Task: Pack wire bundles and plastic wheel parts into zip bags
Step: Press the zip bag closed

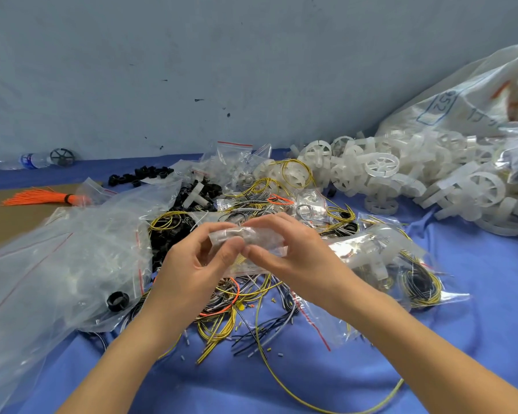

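Both left hand and right hand pinching small zip bag, contents unclear, above loose wires.

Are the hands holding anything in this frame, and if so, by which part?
Yes. Both hands pinch one small clear zip bag: the left hand at its left end, the right hand along its right part. Its contents cannot be told.

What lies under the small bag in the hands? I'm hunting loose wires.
Under the small bag: loose yellow, black and orange wires on the blue cloth. Both hands cover whatever lies directly beneath.
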Demonstrator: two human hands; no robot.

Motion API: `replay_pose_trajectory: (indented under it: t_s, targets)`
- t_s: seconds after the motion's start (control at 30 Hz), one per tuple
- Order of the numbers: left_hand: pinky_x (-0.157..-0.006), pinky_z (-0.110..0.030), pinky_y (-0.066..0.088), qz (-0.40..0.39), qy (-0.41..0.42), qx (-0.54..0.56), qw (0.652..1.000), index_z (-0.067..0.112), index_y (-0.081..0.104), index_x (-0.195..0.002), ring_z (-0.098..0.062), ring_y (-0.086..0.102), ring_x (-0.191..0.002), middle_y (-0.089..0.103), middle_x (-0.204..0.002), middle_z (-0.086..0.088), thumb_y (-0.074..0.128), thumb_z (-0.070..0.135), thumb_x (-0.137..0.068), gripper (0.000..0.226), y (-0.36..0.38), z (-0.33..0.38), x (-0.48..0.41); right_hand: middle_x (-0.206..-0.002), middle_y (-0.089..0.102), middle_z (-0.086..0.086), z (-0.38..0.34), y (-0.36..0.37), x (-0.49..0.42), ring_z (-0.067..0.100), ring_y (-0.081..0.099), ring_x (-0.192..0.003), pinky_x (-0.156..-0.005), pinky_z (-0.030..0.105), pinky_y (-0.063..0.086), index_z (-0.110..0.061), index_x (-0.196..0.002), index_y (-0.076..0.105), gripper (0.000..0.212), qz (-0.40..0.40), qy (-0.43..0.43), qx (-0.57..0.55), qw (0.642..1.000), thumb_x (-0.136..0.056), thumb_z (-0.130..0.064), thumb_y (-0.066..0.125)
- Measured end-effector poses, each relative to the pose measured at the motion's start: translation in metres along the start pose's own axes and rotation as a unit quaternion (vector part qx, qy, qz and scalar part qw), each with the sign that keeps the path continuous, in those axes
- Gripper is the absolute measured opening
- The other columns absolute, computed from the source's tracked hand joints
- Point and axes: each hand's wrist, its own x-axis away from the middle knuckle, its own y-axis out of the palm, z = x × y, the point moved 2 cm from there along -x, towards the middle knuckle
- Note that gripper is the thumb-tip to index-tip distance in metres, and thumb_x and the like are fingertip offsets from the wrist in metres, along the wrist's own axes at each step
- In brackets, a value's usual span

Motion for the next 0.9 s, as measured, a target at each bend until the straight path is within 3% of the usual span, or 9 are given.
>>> replay_pose_trajectory:
  t_s: [0.13,0.17,0.23,0.4,0.47,0.53,0.6,0.7,0.9]
  targets:
    - [-0.052,-0.013,0.045,-0.044,-0.016,0.021,0.999,0.034,0.068,-0.093,-0.006,0.06,-0.057,0.067,-0.069,-0.001,0.048,0.058,-0.093,0.031,-0.004,0.0,0.001,-0.072,0.062,0.005,-0.001,-0.001,-0.001,0.008,0.052,-0.062,-0.057,0.028,0.041,-0.031,-0.107,0.069,0.022,-0.017,0.035,-0.131,0.991,-0.088,-0.041,0.071]
    - [-0.054,-0.016,0.046,-0.057,-0.024,0.034,0.998,0.034,0.067,-0.095,-0.009,0.061,-0.058,0.068,-0.071,-0.001,0.047,0.061,-0.092,0.034,-0.004,-0.001,0.001,-0.069,0.058,0.011,0.0,-0.001,-0.001,0.012,0.048,-0.06,-0.055,0.032,0.039,-0.031,-0.106,0.069,0.021,-0.015,0.042,-0.142,0.989,-0.088,-0.04,0.071]
    - [-0.054,-0.019,0.047,-0.078,-0.042,0.064,0.994,0.036,0.065,-0.103,-0.015,0.06,-0.057,0.067,-0.069,-0.004,0.055,0.064,-0.085,0.035,-0.002,-0.002,0.0,-0.066,0.061,0.003,-0.001,-0.003,-0.002,0.012,0.056,-0.062,-0.056,0.034,0.048,-0.027,-0.105,0.07,0.018,-0.014,0.056,-0.197,0.979,-0.089,-0.033,0.071]
    - [-0.057,-0.027,0.049,-0.092,-0.079,0.123,0.985,0.032,0.064,-0.11,-0.024,0.059,-0.059,0.065,-0.069,-0.006,0.07,0.051,-0.08,0.036,0.002,-0.005,0.0,-0.073,0.07,-0.004,-0.001,-0.009,-0.003,0.008,0.065,-0.066,-0.059,0.022,0.053,-0.02,-0.106,0.07,0.021,-0.019,0.088,-0.239,0.967,-0.089,-0.033,0.068]
    - [-0.054,-0.029,0.048,-0.085,-0.109,0.151,0.979,0.029,0.066,-0.107,-0.024,0.057,-0.059,0.066,-0.073,-0.009,0.072,0.049,-0.079,0.034,0.004,-0.006,0.001,-0.077,0.069,-0.005,0.0,-0.012,-0.003,0.009,0.064,-0.066,-0.059,0.03,0.055,-0.025,-0.107,0.069,0.023,-0.016,0.087,-0.198,0.976,-0.091,-0.041,0.064]
    - [-0.05,-0.027,0.047,-0.065,-0.142,0.18,0.971,0.023,0.067,-0.105,-0.02,0.058,-0.057,0.069,-0.083,-0.013,0.077,0.043,-0.08,0.034,0.005,-0.006,0.002,-0.092,0.068,-0.009,0.005,-0.019,-0.002,0.009,0.066,-0.078,-0.072,0.037,0.055,-0.031,-0.112,0.066,0.022,0.011,0.051,-0.068,0.996,-0.096,-0.042,0.056]
    - [-0.046,-0.024,0.047,-0.037,-0.181,0.196,0.963,0.013,0.065,-0.108,-0.017,0.058,-0.055,0.069,-0.088,-0.016,0.074,0.036,-0.077,0.039,0.004,-0.007,0.003,-0.11,0.063,-0.01,0.011,-0.031,0.001,0.01,0.062,-0.094,-0.083,0.037,0.052,-0.031,-0.116,0.066,0.024,0.028,-0.013,0.086,0.996,-0.1,-0.02,0.051]
    - [-0.044,-0.022,0.046,-0.049,-0.237,0.173,0.955,0.006,0.063,-0.109,-0.016,0.058,-0.053,0.068,-0.079,-0.011,0.067,0.024,-0.087,0.028,0.007,-0.008,0.008,-0.124,0.059,-0.003,0.02,-0.044,0.012,0.021,0.054,-0.115,-0.096,0.043,0.046,-0.031,-0.102,0.073,0.058,-0.01,-0.066,0.206,0.976,-0.082,0.015,0.043]
    - [-0.043,-0.026,0.049,-0.091,-0.271,0.096,0.953,0.002,0.062,-0.099,-0.022,0.063,-0.052,0.068,-0.078,-0.012,0.059,0.016,-0.096,0.015,0.028,0.002,0.019,-0.136,0.056,-0.003,0.018,-0.044,0.031,0.025,0.048,-0.127,-0.101,0.045,0.04,-0.036,-0.083,0.07,0.043,-0.071,-0.127,0.355,0.924,-0.07,0.004,0.065]
